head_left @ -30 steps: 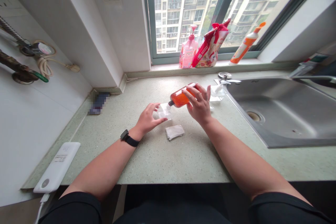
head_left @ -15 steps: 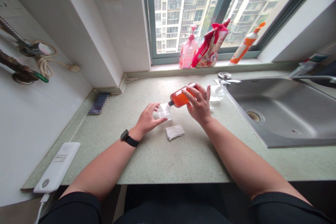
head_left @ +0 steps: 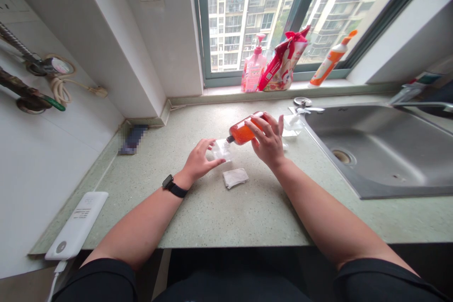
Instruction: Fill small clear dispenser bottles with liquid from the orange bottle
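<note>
My right hand (head_left: 268, 144) is wrapped round an orange-red bottle (head_left: 242, 132), tilted so that its dark neck points down and left. Below the neck stands a small clear plastic container (head_left: 220, 151), its rim hard to make out. Thumb and fingers of my left hand (head_left: 201, 159) grip that container from its left side. A white ribbed piece shows at the bottle's mouth, over the container; whether it is a spout or a small funnel I cannot tell. On the counter just nearer to me lies a folded white cloth or tissue (head_left: 235, 178).
A steel sink (head_left: 357, 188) is set into the counter at right. Beside it are clear plastic packaging (head_left: 293, 123) and a round metal strainer (head_left: 303, 102). A white power bank (head_left: 77, 226) lies at left. A pink pump bottle (head_left: 253, 73), red bag (head_left: 283, 66) and orange bottle (head_left: 329, 65) line the sill.
</note>
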The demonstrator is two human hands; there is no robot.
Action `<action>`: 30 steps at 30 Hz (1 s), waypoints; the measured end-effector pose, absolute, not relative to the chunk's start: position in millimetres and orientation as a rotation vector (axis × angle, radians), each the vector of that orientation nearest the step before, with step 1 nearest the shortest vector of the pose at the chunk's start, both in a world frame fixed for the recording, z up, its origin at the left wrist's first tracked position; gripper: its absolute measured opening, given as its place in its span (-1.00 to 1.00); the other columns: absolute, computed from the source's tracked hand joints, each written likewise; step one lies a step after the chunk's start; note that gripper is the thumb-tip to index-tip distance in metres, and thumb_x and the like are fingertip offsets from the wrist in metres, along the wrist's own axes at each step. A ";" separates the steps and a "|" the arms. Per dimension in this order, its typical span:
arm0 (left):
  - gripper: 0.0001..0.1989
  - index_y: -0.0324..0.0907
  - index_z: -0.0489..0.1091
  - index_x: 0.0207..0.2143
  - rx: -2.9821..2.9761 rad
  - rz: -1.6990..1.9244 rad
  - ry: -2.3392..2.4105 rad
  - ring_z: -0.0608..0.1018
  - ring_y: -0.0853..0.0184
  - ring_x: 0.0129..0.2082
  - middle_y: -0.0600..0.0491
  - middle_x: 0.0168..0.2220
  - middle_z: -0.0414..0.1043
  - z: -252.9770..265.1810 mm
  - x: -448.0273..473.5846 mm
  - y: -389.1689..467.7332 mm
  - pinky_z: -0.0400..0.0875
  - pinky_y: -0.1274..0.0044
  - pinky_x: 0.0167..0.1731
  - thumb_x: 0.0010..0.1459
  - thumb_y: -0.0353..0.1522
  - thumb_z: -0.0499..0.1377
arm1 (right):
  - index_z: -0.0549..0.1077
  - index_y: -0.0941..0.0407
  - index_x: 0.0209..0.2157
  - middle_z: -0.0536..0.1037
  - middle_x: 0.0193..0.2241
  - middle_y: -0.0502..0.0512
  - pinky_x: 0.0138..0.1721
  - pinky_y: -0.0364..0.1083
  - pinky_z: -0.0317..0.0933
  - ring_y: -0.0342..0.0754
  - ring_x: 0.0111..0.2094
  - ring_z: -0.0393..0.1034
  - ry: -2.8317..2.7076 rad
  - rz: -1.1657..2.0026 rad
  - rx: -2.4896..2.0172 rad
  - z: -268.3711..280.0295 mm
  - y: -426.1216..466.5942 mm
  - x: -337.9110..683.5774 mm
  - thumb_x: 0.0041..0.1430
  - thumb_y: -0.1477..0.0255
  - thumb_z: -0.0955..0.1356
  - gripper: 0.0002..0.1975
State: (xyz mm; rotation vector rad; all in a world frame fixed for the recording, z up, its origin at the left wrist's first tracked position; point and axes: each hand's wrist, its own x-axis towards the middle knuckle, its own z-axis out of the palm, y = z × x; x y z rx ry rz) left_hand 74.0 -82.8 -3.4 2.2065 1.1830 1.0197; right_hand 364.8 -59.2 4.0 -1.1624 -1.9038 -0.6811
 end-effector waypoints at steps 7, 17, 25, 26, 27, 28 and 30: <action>-0.30 -0.09 0.37 0.23 2.191 1.030 1.169 0.64 0.10 -0.02 -0.09 0.07 0.50 -4.4 74.1 -82.4 0.58 0.23 0.01 0.17 0.03 0.43 | 0.02 -0.34 0.51 0.51 0.27 0.01 0.50 0.53 -0.19 0.25 0.42 0.22 -1.894 -0.679 -1.137 5.8 -60.4 363.1 0.29 0.64 0.35 -0.06; -0.31 -0.07 0.36 0.23 2.183 1.037 1.158 0.63 0.12 -0.03 -0.09 0.07 0.50 -4.7 73.8 -82.9 0.57 0.23 0.03 0.16 -0.02 0.45 | 0.09 -0.32 0.49 0.50 0.28 0.02 0.50 0.54 -0.22 0.26 0.43 0.20 -1.899 -0.655 -1.146 5.0 -60.1 363.4 0.27 0.64 0.36 -0.10; -0.31 -0.07 0.36 0.23 2.181 1.027 1.169 0.63 0.12 -0.03 -0.08 0.07 0.50 -3.2 74.0 -83.6 0.58 0.23 0.02 0.16 -0.02 0.45 | 0.06 -0.34 0.50 0.49 0.28 0.02 0.50 0.54 -0.22 0.28 0.43 0.20 -1.903 -0.646 -1.167 4.8 -59.8 363.2 0.28 0.61 0.36 -0.09; -0.30 -0.07 0.36 0.23 2.180 1.024 1.170 0.63 0.12 -0.03 -0.08 0.07 0.50 -3.1 73.9 -83.6 0.58 0.23 0.02 0.16 -0.01 0.45 | 0.05 -0.35 0.50 0.49 0.28 0.02 0.50 0.54 -0.22 0.28 0.43 0.20 -1.902 -0.643 -1.171 4.7 -59.9 363.2 0.28 0.62 0.36 -0.09; -0.30 -0.07 0.36 0.23 2.178 1.022 1.172 0.63 0.11 -0.03 -0.08 0.07 0.50 -3.0 73.9 -83.7 0.58 0.22 0.03 0.16 -0.01 0.45 | 0.05 -0.35 0.50 0.49 0.28 0.01 0.50 0.54 -0.21 0.29 0.43 0.20 -1.902 -0.638 -1.180 4.6 -59.9 363.3 0.27 0.62 0.35 -0.08; -0.30 -0.07 0.36 0.23 2.177 1.020 1.172 0.63 0.11 -0.02 -0.08 0.07 0.50 -2.9 73.8 -83.7 0.58 0.22 0.03 0.16 -0.01 0.44 | 0.05 -0.36 0.50 0.48 0.29 0.01 0.49 0.55 -0.21 0.29 0.43 0.19 -1.904 -0.633 -1.191 4.4 -59.9 363.3 0.26 0.63 0.35 -0.07; -0.30 -0.07 0.36 0.23 2.176 1.018 1.172 0.63 0.11 -0.02 -0.08 0.07 0.49 -2.8 73.8 -83.6 0.58 0.21 0.04 0.16 0.00 0.44 | 0.04 -0.37 0.50 0.47 0.30 0.00 0.49 0.56 -0.21 0.30 0.44 0.19 -1.906 -0.622 -1.204 4.2 -59.9 363.4 0.25 0.64 0.35 -0.05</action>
